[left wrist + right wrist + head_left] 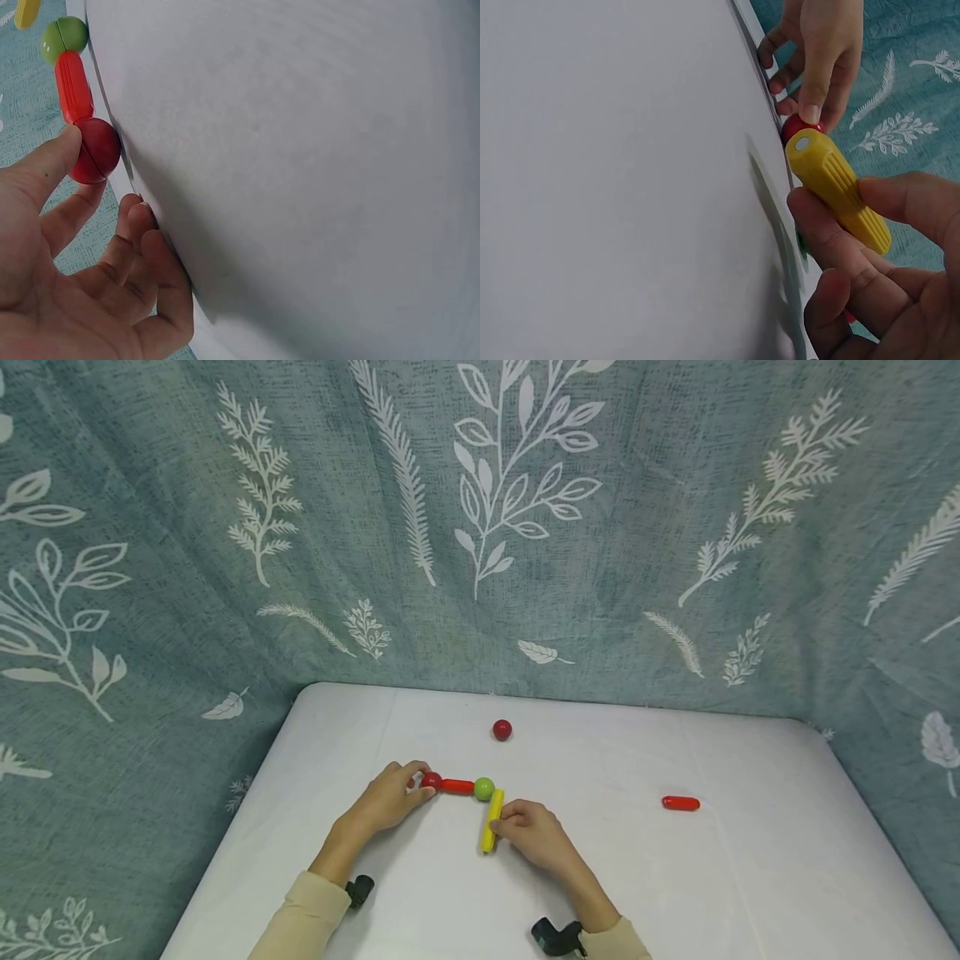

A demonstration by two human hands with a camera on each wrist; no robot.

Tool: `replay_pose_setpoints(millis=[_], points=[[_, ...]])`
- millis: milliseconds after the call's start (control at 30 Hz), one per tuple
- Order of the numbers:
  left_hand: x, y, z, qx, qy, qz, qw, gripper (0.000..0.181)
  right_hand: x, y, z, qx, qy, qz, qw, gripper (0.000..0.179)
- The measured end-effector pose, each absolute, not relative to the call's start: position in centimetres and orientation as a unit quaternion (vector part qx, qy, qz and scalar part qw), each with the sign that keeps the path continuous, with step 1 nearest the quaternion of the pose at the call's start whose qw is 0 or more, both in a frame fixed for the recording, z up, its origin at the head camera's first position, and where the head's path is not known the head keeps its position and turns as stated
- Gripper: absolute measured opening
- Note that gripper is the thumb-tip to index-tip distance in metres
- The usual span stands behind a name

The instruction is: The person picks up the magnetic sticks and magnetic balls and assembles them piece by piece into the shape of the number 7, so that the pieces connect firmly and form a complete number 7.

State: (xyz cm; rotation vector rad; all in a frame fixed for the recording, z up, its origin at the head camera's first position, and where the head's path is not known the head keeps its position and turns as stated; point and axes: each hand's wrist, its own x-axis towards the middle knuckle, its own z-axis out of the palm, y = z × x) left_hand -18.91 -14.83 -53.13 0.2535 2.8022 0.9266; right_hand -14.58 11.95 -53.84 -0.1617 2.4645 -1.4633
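My left hand (387, 797) pinches a red ball (97, 150) between thumb and fingers. A short red ribbed rod (73, 88) joins that ball to a green ball (483, 789), so the three lie in a row. My right hand (536, 836) pinches a longer yellow ribbed rod (492, 822) by its middle, thumb on one side and fingers on the other. In the right wrist view a round silvery disc shows on one end face of the yellow rod. Its far end stands right at the green ball in the head view.
A loose dark red ball (502, 730) lies near the back of the white table (750, 877). Another red rod (681, 803) lies off to the right. Behind the table hangs a blue-green leaf-patterned cloth (600, 552). Both wrists carry small black cameras.
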Motion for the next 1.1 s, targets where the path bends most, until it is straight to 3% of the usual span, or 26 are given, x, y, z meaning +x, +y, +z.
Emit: replay_pose_setpoints(millis=[500,1100], points=[[-19.1,-14.7,-53.0,0.079,0.945,0.303,0.098,0.03,-14.0,9.6,-54.2,-0.067,0.875,-0.467,0.108,0.017],[-19.0,-14.7,-52.9,0.076,0.945,0.301,0.101,0.03,-14.0,9.2,-54.1,-0.066,0.88,-0.457,0.113,0.017]])
